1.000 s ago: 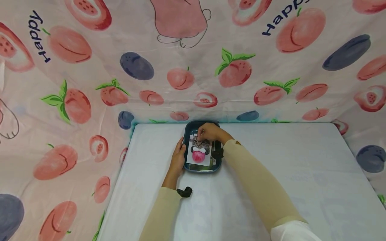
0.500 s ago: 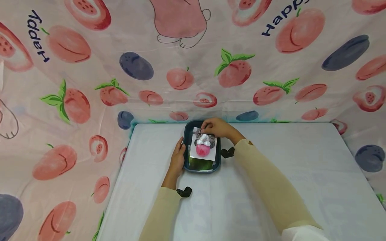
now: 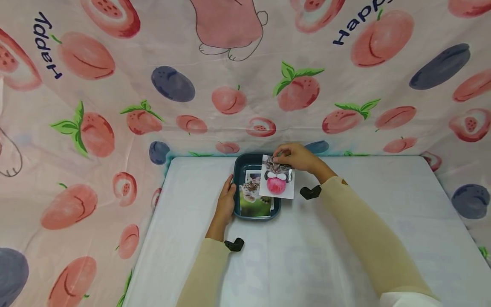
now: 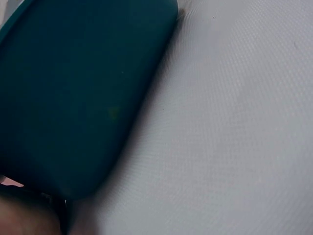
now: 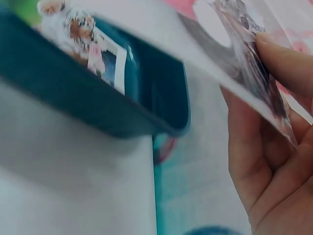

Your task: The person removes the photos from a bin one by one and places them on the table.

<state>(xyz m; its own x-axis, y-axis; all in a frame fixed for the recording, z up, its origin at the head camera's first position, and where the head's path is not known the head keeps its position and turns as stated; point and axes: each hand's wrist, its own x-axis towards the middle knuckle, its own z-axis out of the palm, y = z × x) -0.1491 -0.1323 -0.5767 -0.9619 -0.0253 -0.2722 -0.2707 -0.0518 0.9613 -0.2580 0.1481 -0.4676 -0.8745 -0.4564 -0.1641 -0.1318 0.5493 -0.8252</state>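
In the head view a dark teal tray (image 3: 238,168) stands at the table's back edge. My left hand (image 3: 226,202) holds its left side, thumb at the rim and fingers along the outer wall. My right hand (image 3: 297,157) pinches the top edge of a photo card (image 3: 277,183) showing a tabby kitten with a pink ball. This card is raised and overlaps the tray's right rim in the head view. Inside the tray lies a tiger-cub photo card (image 3: 253,204) on a green background, over other cards. In the right wrist view thumb and fingers (image 5: 244,142) grip both faces of the kitten card (image 5: 244,63).
A white-covered table (image 3: 345,221) extends to both sides and in front of the tray. Behind it hangs a fruit-printed cloth (image 3: 261,72), which meets the table's back edge close to the tray. Dark wrist mounts (image 3: 235,244) sit on both wrists.
My right hand has lifted the kitten card off the stack and carried it right, uncovering the tiger-cub card. My left hand has stayed at the tray's side.
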